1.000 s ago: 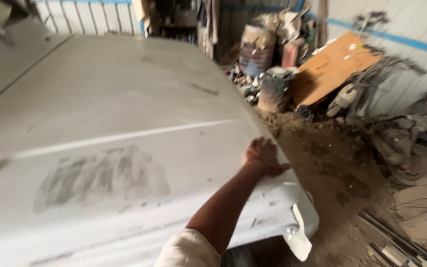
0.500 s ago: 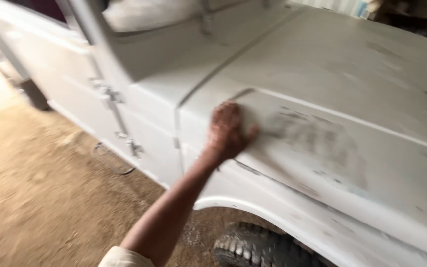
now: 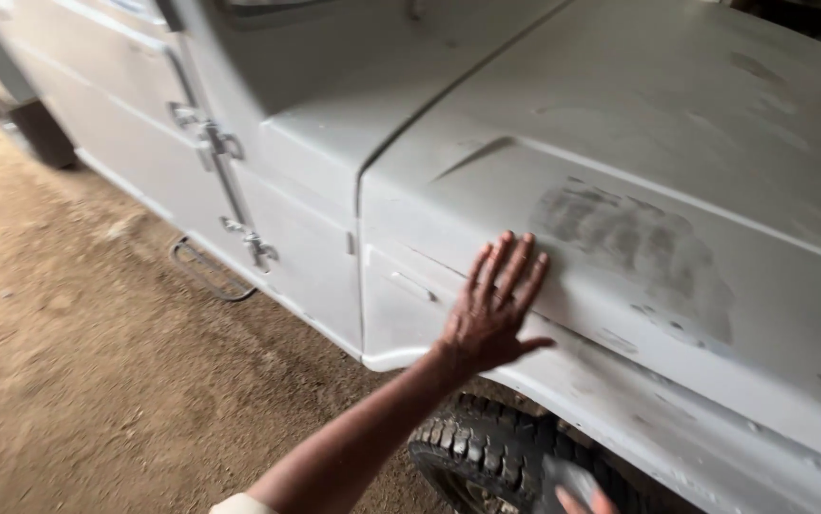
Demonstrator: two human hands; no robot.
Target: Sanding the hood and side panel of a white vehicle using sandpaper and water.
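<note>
Head view: left hand (image 3: 491, 309), grip spread flat, presses the dusty white fender (image 3: 620, 276) with its grey sanded patch.

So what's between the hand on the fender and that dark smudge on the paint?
In the head view, only bare white fender lies between the left hand and the dark smudge.

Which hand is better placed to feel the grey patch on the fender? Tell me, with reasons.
Left, probably. The left hand lies flat and open on the white fender, fingertips just beside the grey patch. The right hand barely shows at the bottom edge, low by the tyre.
</note>
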